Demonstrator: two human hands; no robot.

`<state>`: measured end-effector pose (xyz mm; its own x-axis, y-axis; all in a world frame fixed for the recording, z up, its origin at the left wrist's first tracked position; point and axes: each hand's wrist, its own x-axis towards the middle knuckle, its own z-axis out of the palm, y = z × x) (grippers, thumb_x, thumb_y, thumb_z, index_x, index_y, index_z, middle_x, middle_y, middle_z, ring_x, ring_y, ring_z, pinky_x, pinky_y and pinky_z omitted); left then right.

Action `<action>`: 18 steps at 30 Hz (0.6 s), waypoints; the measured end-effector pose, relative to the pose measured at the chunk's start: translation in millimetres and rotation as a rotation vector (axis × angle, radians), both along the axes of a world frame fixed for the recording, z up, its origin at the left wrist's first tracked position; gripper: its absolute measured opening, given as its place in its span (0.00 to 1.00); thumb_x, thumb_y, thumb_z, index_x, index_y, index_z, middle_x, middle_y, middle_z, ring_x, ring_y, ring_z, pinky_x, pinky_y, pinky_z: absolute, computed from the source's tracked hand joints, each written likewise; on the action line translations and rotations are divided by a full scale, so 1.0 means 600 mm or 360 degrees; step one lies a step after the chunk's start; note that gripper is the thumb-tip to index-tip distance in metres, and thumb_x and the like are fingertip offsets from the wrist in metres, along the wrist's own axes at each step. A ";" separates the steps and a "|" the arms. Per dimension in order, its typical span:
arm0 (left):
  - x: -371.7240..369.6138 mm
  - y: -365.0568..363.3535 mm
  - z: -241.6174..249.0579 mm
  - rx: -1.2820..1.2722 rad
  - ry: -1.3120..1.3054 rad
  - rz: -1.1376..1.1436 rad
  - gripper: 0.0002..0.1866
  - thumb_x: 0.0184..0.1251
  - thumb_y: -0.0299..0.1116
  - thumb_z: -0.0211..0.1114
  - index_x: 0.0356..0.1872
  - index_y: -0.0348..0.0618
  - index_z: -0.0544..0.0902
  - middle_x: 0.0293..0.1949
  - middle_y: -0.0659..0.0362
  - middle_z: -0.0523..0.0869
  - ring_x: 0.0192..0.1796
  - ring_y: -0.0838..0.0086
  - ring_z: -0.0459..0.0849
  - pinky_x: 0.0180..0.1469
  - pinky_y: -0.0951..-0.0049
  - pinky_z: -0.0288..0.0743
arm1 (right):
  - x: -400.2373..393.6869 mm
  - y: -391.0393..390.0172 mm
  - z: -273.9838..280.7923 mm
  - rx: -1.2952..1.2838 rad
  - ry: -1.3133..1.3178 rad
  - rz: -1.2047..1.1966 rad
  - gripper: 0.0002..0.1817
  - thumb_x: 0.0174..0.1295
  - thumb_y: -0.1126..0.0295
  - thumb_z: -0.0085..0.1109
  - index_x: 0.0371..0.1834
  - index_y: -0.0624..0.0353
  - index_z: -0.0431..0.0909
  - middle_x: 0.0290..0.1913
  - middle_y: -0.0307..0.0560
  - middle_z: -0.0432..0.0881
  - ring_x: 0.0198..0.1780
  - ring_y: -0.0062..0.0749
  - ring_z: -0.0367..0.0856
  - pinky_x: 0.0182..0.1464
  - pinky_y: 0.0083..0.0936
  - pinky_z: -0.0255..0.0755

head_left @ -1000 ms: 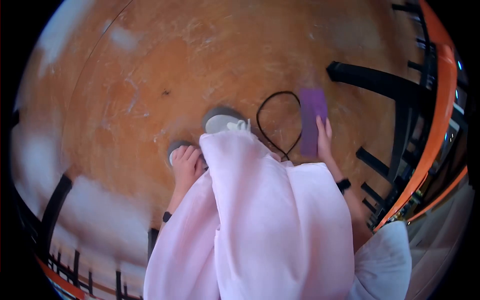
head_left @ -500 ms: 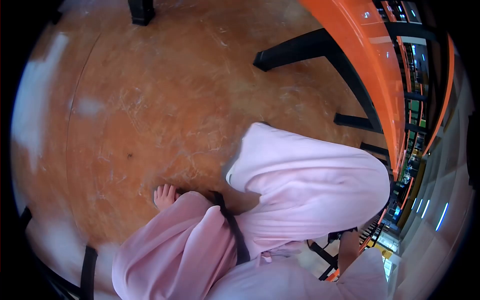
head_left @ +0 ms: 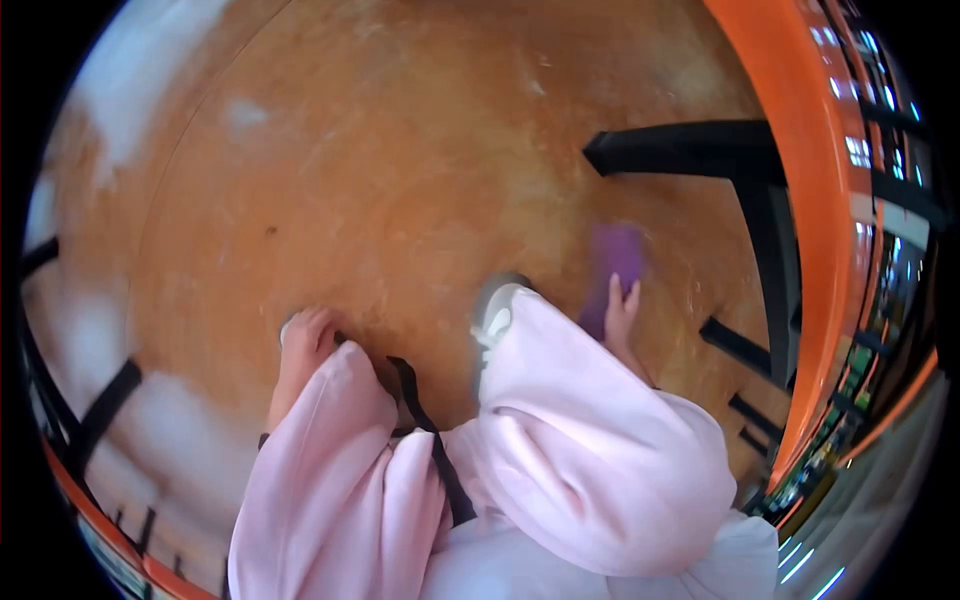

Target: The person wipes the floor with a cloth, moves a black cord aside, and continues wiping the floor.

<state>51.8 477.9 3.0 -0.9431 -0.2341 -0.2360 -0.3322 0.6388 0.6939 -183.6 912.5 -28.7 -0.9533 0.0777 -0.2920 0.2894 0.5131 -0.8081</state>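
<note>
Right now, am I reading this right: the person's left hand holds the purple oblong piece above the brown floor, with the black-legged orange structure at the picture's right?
Not the left: the head view shows the person's right hand holding the purple oblong piece above the brown floor, with the black-legged orange structure at the picture's right.

From head height, one wide view faces steeply down past pink trousers (head_left: pixel 600 430) to the floor (head_left: pixel 400 190)
</note>
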 end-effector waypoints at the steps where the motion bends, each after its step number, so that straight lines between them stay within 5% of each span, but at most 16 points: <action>1: -0.007 0.017 0.025 0.0145 -0.0051 0.0202 0.06 0.56 0.25 0.57 0.34 0.36 0.78 0.29 0.49 0.78 0.35 0.54 0.77 0.39 0.60 0.69 | -0.015 -0.046 -0.016 0.0084 0.0110 0.0113 0.33 0.67 0.51 0.49 0.63 0.70 0.60 0.57 0.60 0.72 0.57 0.40 0.72 0.58 0.30 0.64; 4: -0.005 0.076 0.066 0.0438 -0.0005 0.0552 0.07 0.58 0.25 0.57 0.36 0.36 0.80 0.28 0.49 0.79 0.36 0.54 0.77 0.37 0.61 0.70 | -0.043 -0.171 -0.068 0.0622 0.0446 0.0243 0.27 0.68 0.54 0.47 0.59 0.67 0.62 0.51 0.67 0.75 0.51 0.53 0.76 0.50 0.37 0.69; 6: 0.023 0.094 0.071 0.0324 -0.0001 0.0504 0.07 0.58 0.25 0.57 0.37 0.37 0.80 0.29 0.50 0.79 0.36 0.55 0.77 0.38 0.62 0.70 | -0.033 -0.277 -0.027 0.1017 0.0189 0.0041 0.25 0.69 0.55 0.46 0.57 0.66 0.63 0.47 0.68 0.76 0.45 0.60 0.76 0.45 0.44 0.69; 8: 0.046 0.111 0.078 0.0219 -0.0013 0.0460 0.07 0.58 0.24 0.57 0.37 0.38 0.80 0.29 0.50 0.79 0.35 0.56 0.78 0.39 0.63 0.70 | -0.013 -0.338 -0.060 0.0564 0.0453 0.0097 0.23 0.69 0.55 0.44 0.55 0.65 0.64 0.45 0.66 0.77 0.43 0.58 0.78 0.41 0.47 0.69; 11: 0.078 0.142 0.110 0.0201 0.0012 0.0607 0.06 0.59 0.26 0.59 0.36 0.38 0.80 0.28 0.50 0.79 0.34 0.56 0.77 0.39 0.61 0.69 | 0.032 -0.438 -0.056 0.0743 0.0400 0.0950 0.22 0.68 0.57 0.45 0.56 0.62 0.64 0.47 0.62 0.77 0.45 0.56 0.78 0.43 0.44 0.71; 12: 0.086 0.155 0.129 0.0113 0.0023 0.0680 0.06 0.59 0.27 0.59 0.35 0.38 0.81 0.29 0.50 0.79 0.34 0.56 0.77 0.39 0.62 0.69 | 0.050 -0.472 -0.053 0.0621 0.0684 0.1138 0.23 0.67 0.57 0.47 0.58 0.62 0.64 0.50 0.59 0.76 0.45 0.54 0.78 0.44 0.43 0.72; 16: 0.148 0.217 0.128 0.0028 -0.0018 0.1231 0.06 0.60 0.29 0.58 0.31 0.39 0.82 0.26 0.49 0.75 0.34 0.55 0.75 0.38 0.63 0.68 | 0.056 -0.541 -0.067 0.0490 0.0920 0.1540 0.25 0.65 0.57 0.50 0.60 0.61 0.63 0.53 0.56 0.75 0.48 0.51 0.78 0.45 0.42 0.72; 18: 0.182 0.269 0.129 0.0258 -0.0526 0.1091 0.08 0.63 0.32 0.58 0.33 0.40 0.82 0.28 0.50 0.78 0.36 0.59 0.78 0.38 0.63 0.68 | 0.053 -0.547 -0.052 0.0468 0.0811 0.1591 0.25 0.65 0.58 0.51 0.60 0.62 0.64 0.54 0.56 0.75 0.50 0.52 0.77 0.46 0.43 0.72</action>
<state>160.8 639.3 80.7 -0.4747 -0.6784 -0.5608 -0.8224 0.1149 0.5571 -151.7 584.3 -59.8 -0.6295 -0.7756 0.0478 -0.6761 0.5163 -0.5257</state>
